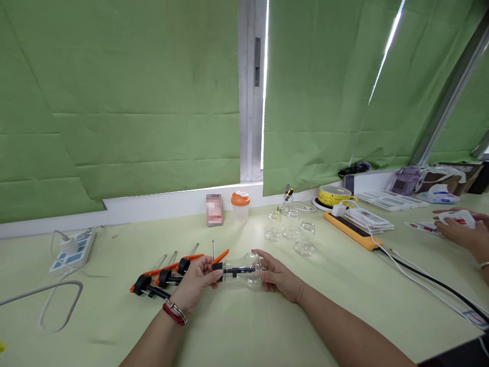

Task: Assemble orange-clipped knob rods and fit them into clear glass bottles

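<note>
A clear glass bottle [250,272] lies on its side between my hands, just above the table. My right hand [280,275] has its fingers around the wide base end. At the neck, my left hand [200,275] pinches the black cap [217,271] of a fitting whose black shaft [239,270] runs inside the bottle. An orange lever [220,259] and a thin metal rod [214,248] stick out near this cap. Left of my left hand lie several similar fittings with black caps [142,284], orange levers [164,270] and metal rods; my hand partly hides them.
Several clear glass bottles [304,239] stand behind my right hand, one with small tools in it. An orange-lidded cup [240,206] and a small box [214,210] sit by the wall. Power strips [353,229] with cables lie either side. Another person's hands [460,229] hold a white item at right.
</note>
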The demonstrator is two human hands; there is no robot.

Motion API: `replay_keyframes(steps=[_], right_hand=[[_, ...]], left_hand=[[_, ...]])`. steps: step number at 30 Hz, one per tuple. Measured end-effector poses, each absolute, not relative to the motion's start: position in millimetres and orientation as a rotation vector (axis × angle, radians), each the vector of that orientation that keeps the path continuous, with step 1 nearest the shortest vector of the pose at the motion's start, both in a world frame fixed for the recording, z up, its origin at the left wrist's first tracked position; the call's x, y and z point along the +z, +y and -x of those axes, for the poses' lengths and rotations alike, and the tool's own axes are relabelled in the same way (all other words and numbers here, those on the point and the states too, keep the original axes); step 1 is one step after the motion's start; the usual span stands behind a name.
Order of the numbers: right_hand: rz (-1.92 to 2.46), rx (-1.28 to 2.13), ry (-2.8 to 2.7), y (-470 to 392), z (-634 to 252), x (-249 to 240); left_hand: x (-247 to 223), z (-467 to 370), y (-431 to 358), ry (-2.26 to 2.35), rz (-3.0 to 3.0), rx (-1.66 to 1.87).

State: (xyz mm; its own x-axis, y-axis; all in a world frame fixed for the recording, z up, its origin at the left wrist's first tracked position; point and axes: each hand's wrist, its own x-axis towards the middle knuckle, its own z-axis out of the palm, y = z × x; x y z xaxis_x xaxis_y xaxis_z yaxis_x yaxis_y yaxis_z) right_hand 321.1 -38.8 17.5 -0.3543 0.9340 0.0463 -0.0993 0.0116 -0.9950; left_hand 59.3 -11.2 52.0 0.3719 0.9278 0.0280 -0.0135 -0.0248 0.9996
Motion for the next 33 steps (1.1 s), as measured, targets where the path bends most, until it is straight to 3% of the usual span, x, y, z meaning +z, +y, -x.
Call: replay_keyframes(steps=[33], right_hand=[[0.926, 1.544, -1.365, -40, -319, 23]], left_hand=[[63, -64, -18, 0.935, -1.407, 0.98]])
